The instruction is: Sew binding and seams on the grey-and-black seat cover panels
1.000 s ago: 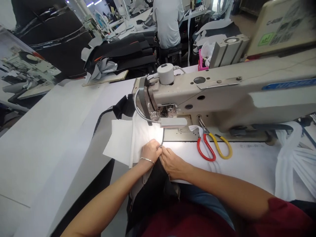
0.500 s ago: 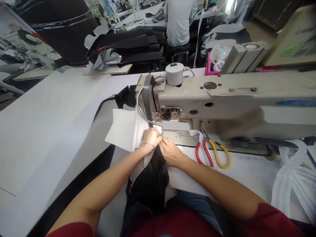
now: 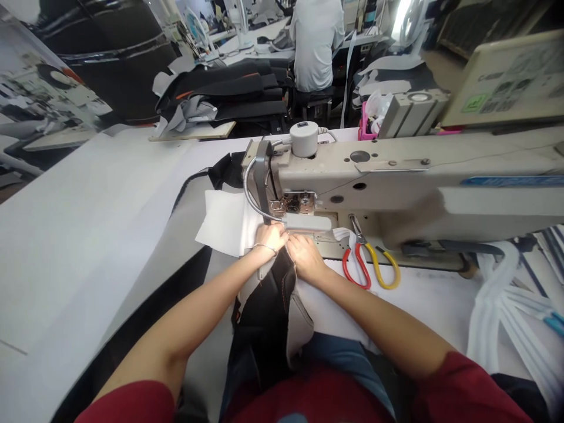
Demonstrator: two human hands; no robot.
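Left hand [image 3: 269, 236]: bracelet [image 3: 263, 247] at the wrist, fingers bunched and closed narrowly on the far edge of the black fabric piece [image 3: 267, 302], right under the lamp [image 3: 307, 221].
Right hand [image 3: 305, 257]: just beside the left, knuckles almost touching it, fingertips pinched down on the same edge.
Fabric, position: runs from the lap up over the table [image 3: 88, 223] edge, its front end at the needle area of the sewing machine [image 3: 396, 176]. It lies partly on a white sheet [image 3: 224, 223].
Fabric, look: black panel with orange stitching and a pale grey border.
Handling (judged): light, soft and limp. It drapes and folds where unsupported, and looks likely to slide on the smooth tabletop. Not fragile.
Where to hold (judged): along the seam edge close to the needle, one hand on each side, flat and taut.
Nearby: scissors [image 3: 370, 267] with red and yellow handles to the right, apart from both hands. White straps [image 3: 506, 317] at far right.
Background: a co-worker's back [image 3: 315, 41], seated.
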